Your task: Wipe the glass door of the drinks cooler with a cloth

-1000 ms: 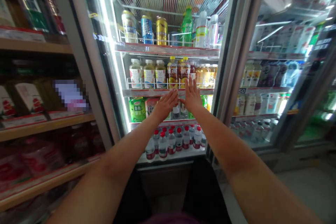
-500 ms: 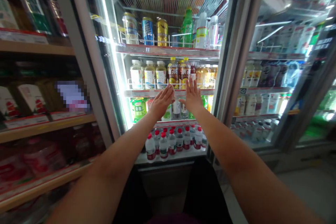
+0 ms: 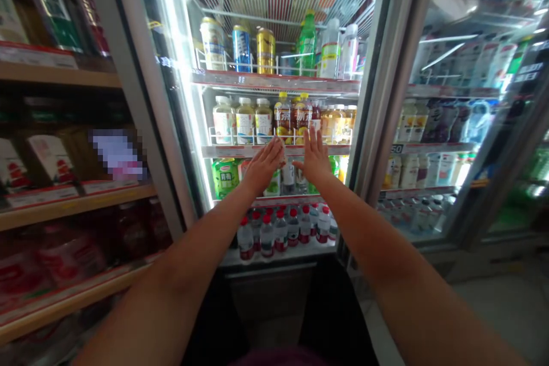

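My left hand [image 3: 262, 167] lies flat over what looks like a pale cloth [image 3: 283, 156] before the drinks fridge [image 3: 274, 78], grip unclear; my right hand [image 3: 316, 157] is spread. Probably soft and light, it suits flat fingertips.

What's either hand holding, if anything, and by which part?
The bare right hand holds nothing visible. Whether the bare left hand holds the small pinkish-white patch beside its fingers cannot be told.

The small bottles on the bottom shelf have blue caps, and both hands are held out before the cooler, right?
Not quite: the head view shows red caps on those bottles. The left hand and right hand are held out, as you say.
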`<state>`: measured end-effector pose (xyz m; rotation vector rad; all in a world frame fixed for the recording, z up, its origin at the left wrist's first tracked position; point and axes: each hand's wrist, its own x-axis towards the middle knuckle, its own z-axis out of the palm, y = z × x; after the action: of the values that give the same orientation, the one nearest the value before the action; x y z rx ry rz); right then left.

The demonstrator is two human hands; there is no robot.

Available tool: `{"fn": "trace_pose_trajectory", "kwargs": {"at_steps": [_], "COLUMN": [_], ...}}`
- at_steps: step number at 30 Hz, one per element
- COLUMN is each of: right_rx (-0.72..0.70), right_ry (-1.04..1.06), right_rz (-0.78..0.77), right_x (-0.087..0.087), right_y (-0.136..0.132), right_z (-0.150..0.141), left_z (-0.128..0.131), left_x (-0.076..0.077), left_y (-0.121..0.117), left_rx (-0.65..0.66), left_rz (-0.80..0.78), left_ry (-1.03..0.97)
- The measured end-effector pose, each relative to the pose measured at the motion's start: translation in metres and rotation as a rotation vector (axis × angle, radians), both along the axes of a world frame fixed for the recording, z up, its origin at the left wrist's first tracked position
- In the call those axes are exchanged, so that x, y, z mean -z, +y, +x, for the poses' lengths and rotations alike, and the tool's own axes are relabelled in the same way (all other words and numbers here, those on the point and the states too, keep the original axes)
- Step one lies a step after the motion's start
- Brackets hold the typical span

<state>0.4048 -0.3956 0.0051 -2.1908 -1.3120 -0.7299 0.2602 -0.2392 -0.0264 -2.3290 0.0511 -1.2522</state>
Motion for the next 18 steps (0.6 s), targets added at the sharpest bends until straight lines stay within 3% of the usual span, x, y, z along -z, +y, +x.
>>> {"fn": "trace_pose_trajectory", "kwargs": {"at_steps": [8,14,18], "right_rx": [0.006,0.001,-0.004], "right_ry": [0.017,0.031,0.042], "right_rz": [-0.01,0.002,0.005], "right_x": [-0.002,-0.002,-0.003], "right_y": [-0.001,-0.003,-0.004], "right_z": [-0.003,-0.004,-0.006], "left_z": [-0.009,-0.009,-0.011], "left_x": [0.011,0.003,0.008], "left_y": [0.002,0.006,0.004], "left_rx": [0.002,-0.018,-0.045], "left_rz": [-0.011,-0.036,-0.011], "left_ry": [0.039,-0.046,-0.041]}}
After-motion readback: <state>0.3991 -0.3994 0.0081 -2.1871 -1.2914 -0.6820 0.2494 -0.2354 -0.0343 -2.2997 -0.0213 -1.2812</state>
